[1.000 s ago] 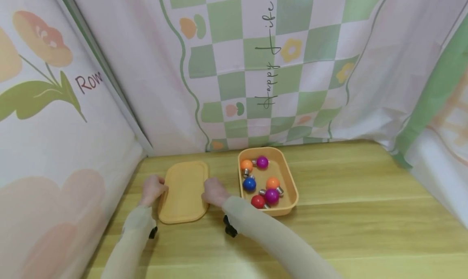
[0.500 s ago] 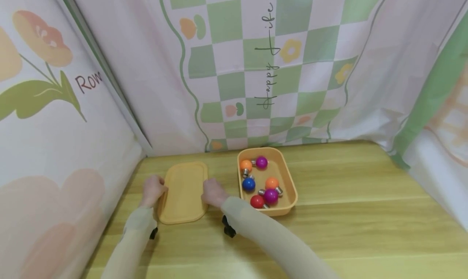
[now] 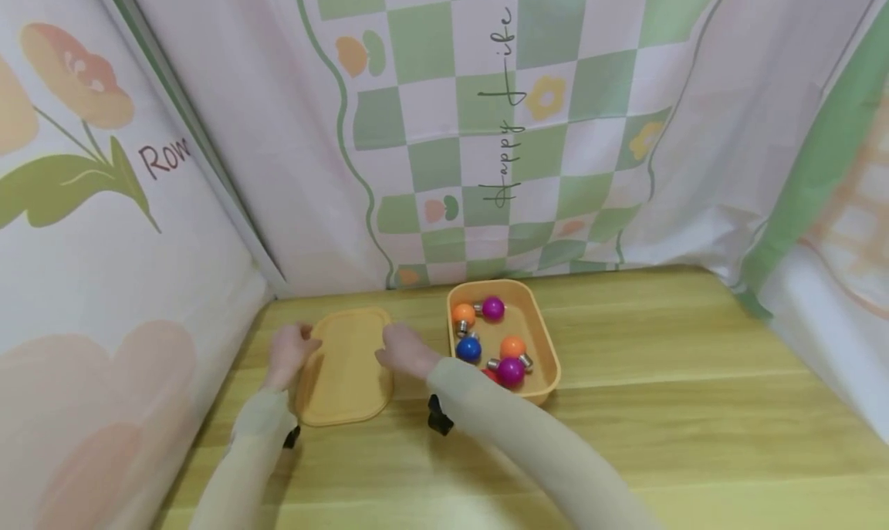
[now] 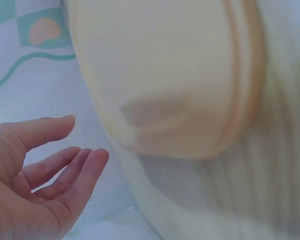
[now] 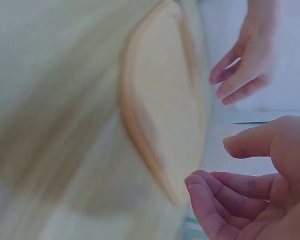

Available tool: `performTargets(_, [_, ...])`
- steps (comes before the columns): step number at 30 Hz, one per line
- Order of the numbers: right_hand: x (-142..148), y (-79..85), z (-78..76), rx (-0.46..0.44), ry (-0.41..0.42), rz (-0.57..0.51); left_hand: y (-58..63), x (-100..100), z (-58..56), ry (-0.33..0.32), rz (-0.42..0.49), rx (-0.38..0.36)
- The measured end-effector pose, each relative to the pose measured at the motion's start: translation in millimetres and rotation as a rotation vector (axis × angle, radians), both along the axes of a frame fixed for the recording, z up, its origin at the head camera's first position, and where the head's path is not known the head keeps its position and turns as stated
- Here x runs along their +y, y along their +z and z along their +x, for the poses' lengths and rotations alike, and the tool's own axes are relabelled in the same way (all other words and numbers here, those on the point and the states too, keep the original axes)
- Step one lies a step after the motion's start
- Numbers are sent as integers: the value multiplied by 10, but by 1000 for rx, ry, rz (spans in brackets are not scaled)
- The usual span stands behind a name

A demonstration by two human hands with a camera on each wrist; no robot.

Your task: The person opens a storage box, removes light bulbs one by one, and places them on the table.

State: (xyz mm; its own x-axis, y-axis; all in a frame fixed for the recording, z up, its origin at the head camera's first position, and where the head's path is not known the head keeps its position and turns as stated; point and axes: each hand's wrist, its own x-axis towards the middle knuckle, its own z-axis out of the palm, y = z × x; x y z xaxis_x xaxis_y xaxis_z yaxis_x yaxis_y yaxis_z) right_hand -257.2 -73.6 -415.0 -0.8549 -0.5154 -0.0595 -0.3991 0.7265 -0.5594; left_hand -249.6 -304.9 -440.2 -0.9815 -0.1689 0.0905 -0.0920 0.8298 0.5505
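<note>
A flat yellow lid (image 3: 347,372) with rounded corners lies on the wooden table. By its left edge is my left hand (image 3: 289,354), thumb and fingers parted with nothing between them, as the left wrist view confirms for the same hand (image 4: 50,185). Over the lid's right edge hovers my right hand (image 3: 408,351). Its thumb and loosely bent fingers (image 5: 210,202) stand apart, with the lid (image 5: 165,90) just beyond them in the right wrist view. A yellow box (image 3: 551,352) next to my right forearm holds several bulbs, among them a blue one (image 3: 468,349) and a purple one (image 3: 511,371).
The wooden table (image 3: 667,406) extends to the right of the box. A checkered curtain (image 3: 486,152) hangs along the back edge, and a flowered cloth (image 3: 125,283) closes off the left side. My right sleeve (image 3: 514,430) partly covers a red bulb (image 3: 490,375).
Both hands have let go of the lid's edges; the right hand has lifted slightly. The lid stays on the table. The whole view has shifted a little.
</note>
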Motion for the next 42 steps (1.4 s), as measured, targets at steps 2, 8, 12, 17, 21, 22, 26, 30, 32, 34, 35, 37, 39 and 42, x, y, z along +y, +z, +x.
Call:
performTargets(2, [51,72,-13,2,9,-22,39,53,-9,-11,8,15])
performTargets(8, [218,239,-50,14,19,-68,146,260,-55,-71,25,103])
performTargets(12, [353,292,-78,55,22,-63,168,412,-105,-131,98,140])
performTargets(17, [535,344,-87,89,-8,-40,187,631,-103,-193,174,136])
performTargets(21, [666,363,-103,166,-25,7,203,796,-83,-210,216,115])
performTargets(22, [702,370,-106,179,-26,12,206,837,-81,-222,230,117])
performTargets(26, [859,410,-110,205,-28,23,202,1000,-62,-260,262,126])
performTargets(30, [1033,409,-117,231,-26,13,197,1155,-18,-295,271,133])
performTargets(32, [1121,387,-124,260,-19,10,198,1228,14,-310,277,130])
performTargets(34, [1205,361,-128,279,-16,4,202,1296,42,-326,282,129])
performTargets(35, [1244,348,-130,286,-16,2,205,1329,55,-332,287,127])
performTargets(37, [1319,327,-128,282,-27,3,206,1392,74,-345,301,122])
performTargets(39, [1390,305,-127,269,-49,10,202,1450,86,-354,308,117])
performTargets(42, [1479,263,-129,244,-70,27,174,1520,105,-373,311,119])
